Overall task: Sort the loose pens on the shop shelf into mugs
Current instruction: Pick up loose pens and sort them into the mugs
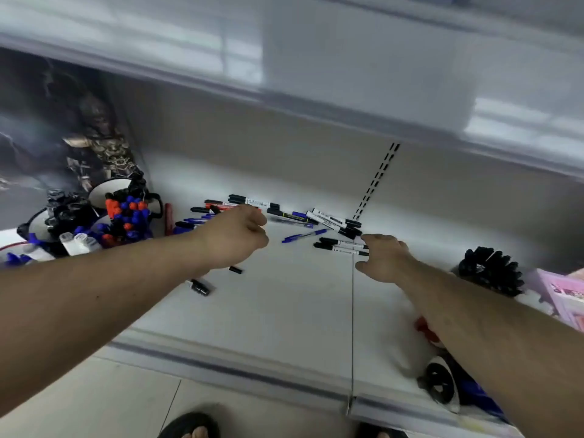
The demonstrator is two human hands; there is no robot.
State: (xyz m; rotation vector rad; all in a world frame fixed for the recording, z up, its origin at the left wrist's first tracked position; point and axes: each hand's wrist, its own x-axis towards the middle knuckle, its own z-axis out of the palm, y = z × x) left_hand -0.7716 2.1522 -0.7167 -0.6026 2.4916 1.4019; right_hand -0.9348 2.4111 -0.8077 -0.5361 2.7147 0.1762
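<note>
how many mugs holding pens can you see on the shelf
3. Two mugs stand far left: one stuffed with red and blue pens, another beside it. A third, with black pens, sits right. More may be hidden behind the arms.

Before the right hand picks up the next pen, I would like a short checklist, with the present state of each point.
1. Right hand free to grasp: ok, fingers open, holding nothing.
2. Pens in reach: ok, two black markers lie right by its fingertips.
3. Left hand empty: cannot tell, fingers curled, palm hidden.
4. Mug for black pens: ok, mug of black pens stands at the right.
5. Room in the red and blue mug: not ok, looks crowded.
6. Shelf path free: ok.
</note>
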